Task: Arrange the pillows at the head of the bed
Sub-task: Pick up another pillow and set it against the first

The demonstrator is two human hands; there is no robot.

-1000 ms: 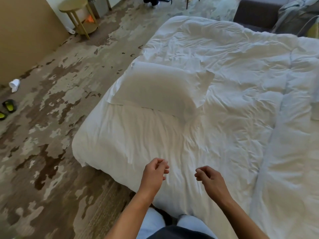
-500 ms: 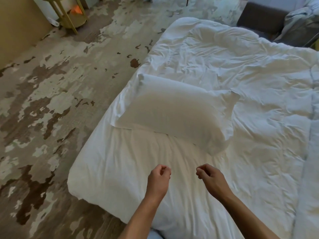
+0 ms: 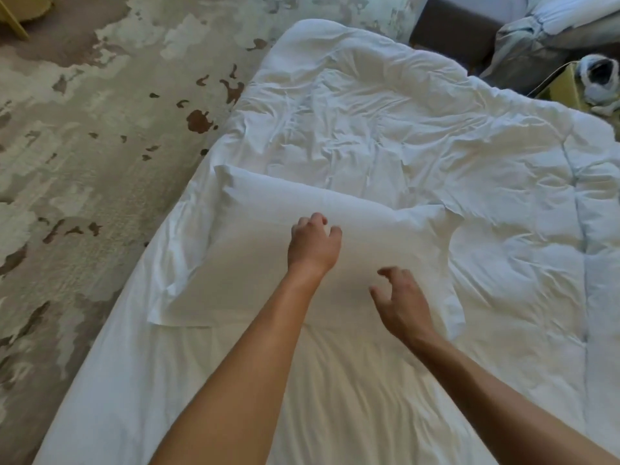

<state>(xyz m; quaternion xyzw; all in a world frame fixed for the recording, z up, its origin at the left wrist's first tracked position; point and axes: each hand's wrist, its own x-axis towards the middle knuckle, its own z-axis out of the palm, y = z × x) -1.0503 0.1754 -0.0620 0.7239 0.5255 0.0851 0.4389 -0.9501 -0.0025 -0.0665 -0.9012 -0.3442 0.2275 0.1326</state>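
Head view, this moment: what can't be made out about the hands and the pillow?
- Left hand: its back hides the fingertips, so whether it grips the pillow or only touches it is unclear.
- Right hand: fingers curled over the pillow; contact cannot be told.
- Pillow's near edge: partly hidden by both forearms.
- Bed: near end and right side cut off by the frame; no headboard visible.

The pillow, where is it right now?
The pillow lies on the bed's left half in the head view, near the left edge, under both hands and in front of the rumpled duvet.
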